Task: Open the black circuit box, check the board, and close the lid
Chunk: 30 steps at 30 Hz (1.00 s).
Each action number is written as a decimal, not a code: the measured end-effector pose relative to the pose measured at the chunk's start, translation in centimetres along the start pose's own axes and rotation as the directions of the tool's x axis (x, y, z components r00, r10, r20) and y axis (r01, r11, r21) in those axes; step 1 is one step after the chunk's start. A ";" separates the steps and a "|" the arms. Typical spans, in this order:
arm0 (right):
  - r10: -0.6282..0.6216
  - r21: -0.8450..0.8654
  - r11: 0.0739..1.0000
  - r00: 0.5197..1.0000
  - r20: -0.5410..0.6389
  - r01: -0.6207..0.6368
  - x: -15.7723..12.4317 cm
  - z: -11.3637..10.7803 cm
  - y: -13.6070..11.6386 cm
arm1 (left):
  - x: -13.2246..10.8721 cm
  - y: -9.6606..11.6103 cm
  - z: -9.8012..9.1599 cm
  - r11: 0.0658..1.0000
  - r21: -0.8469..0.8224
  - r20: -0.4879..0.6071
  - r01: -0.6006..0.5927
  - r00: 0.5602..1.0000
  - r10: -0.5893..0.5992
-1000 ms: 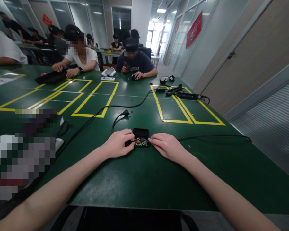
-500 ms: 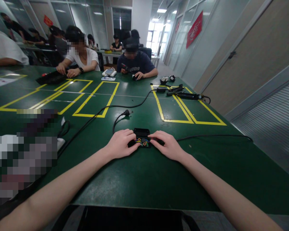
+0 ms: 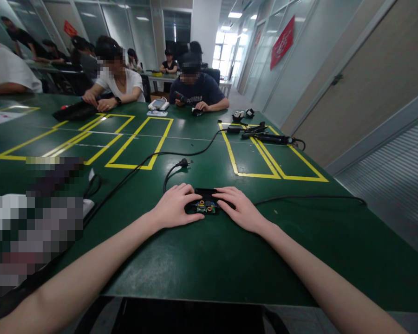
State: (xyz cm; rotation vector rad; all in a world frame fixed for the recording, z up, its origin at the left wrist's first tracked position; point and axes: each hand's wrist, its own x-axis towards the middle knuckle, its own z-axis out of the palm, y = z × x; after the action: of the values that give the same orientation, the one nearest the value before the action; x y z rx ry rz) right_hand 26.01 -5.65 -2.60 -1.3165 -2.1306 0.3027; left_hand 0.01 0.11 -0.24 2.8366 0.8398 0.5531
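Observation:
An opened black power adapter case [image 3: 214,211] lies on the green table before me, between my two hands. Inside its lower shell shows a circuit board [image 3: 201,209] with copper-coloured coils and small wires. The lid [image 3: 205,190] stands behind the shell, partly covered by fingers. My left hand [image 3: 176,206] is wrapped round the case's left end, thumb at the front edge and fingers toward the lid. At the right end, my right hand [image 3: 242,208] holds the case, fingertips by the lid and wires. Its exact contact points are hard to make out.
A black plug [image 3: 184,163] on a short cord lies just beyond my left hand. Black cable [image 3: 299,196] runs off to the right. Yellow tape [image 3: 257,176] marks the table [image 3: 202,264]; a black tool [image 3: 273,138] lies farther back. Two people [image 3: 198,93] [image 3: 120,83] work opposite.
My left thumb has moved down and outward to the case's front edge. The fingers of both hands have shifted toward the lid, which now looks lower and more covered.

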 end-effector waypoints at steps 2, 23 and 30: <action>0.004 0.056 0.998 1.000 -0.020 -0.003 0.0 -0.1 0.0 | -0.1 -0.1 0.1 1.000 -0.021 -0.006 -0.017 1.000 0.017; 0.152 0.502 0.862 0.981 -0.122 -0.071 0.6 0.6 -0.9 | -0.2 -0.3 -0.1 0.996 0.012 -0.004 -0.089 0.996 0.089; 0.157 0.495 0.865 0.980 -0.123 -0.077 0.6 0.9 -0.7 | -0.2 -0.4 -0.1 0.996 0.015 -0.002 -0.089 0.996 0.089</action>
State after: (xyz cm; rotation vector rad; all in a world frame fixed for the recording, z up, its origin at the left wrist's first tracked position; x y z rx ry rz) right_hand 24.82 -5.37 -2.73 -1.1235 -1.6889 0.7130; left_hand -0.37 0.30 -0.28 2.8989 0.7230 0.5641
